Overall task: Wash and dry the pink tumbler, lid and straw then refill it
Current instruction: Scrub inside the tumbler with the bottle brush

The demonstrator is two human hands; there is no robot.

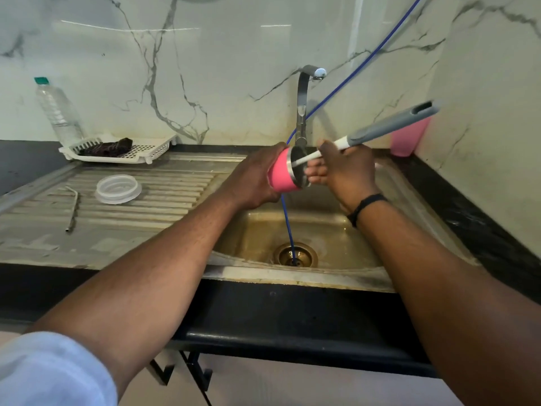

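The pink tumbler (281,172) lies on its side above the sink basin, its steel-rimmed mouth facing right. My left hand (254,178) grips its body. My right hand (344,168) holds a long bottle brush (389,127) with a grey and white handle, and the brush end is pushed inside the tumbler's mouth. The clear round lid (118,189) rests flat on the steel drainboard. A metal straw (73,210) with a bent top lies to the left of the lid.
A steel tap (303,104) rises behind the sink (345,230); a blue hose (288,227) runs down into the drain. At the back left are a white rack (152,150) holding a dark cloth and a plastic bottle (58,111). A pink container (408,136) stands at the right corner.
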